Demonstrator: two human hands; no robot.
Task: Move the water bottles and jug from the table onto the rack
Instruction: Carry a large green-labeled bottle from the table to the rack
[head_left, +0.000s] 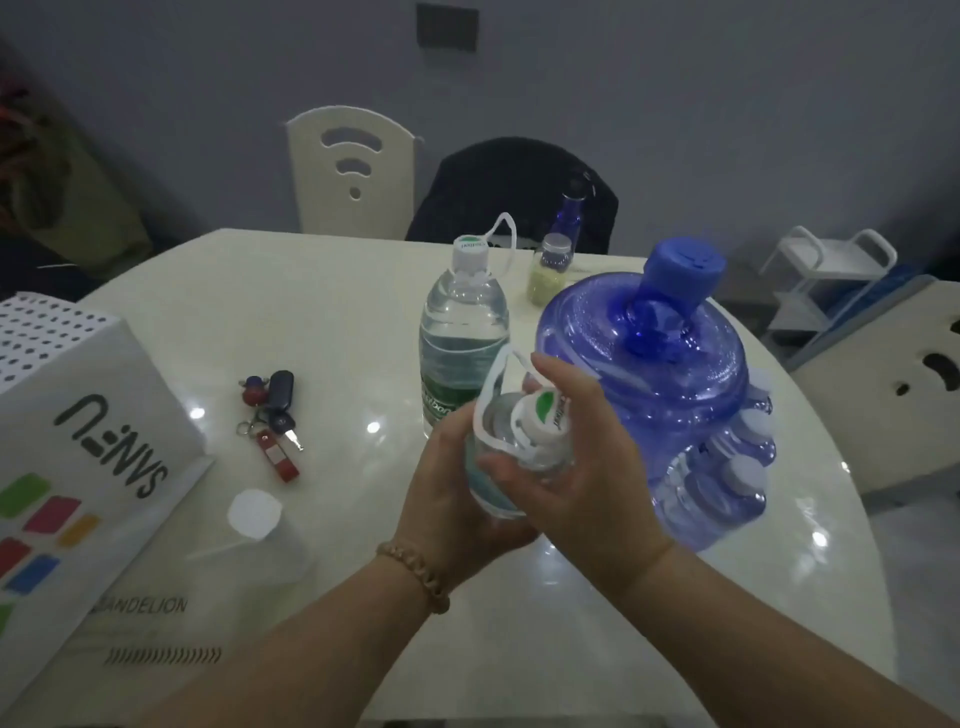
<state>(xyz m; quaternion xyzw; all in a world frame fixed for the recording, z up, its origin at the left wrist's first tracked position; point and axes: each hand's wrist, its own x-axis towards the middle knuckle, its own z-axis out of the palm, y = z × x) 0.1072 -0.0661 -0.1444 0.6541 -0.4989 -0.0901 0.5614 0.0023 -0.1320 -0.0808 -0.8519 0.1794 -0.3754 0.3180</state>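
Note:
A clear water bottle (501, 457) with a white cap and white carry loop is held over the white table (337, 312). My left hand (457, 488) grips its body from below and the left. My right hand (576, 467) curls round its neck and cap from the right. Behind it, a second clear water bottle (462, 332) with a green label stands upright. The big blue jug (654, 374) with a blue cap stands to the right, close beside my right hand. A white rack (826, 280) stands on the floor at the far right.
A white printed box (83, 431) fills the table's left. Keys (272, 421) lie beside it, and a clear lidded container (254, 540) stands nearer me. A small jar (550, 267) and a dark blue bottle (569, 215) stand at the back. Chairs (353, 171) surround the table.

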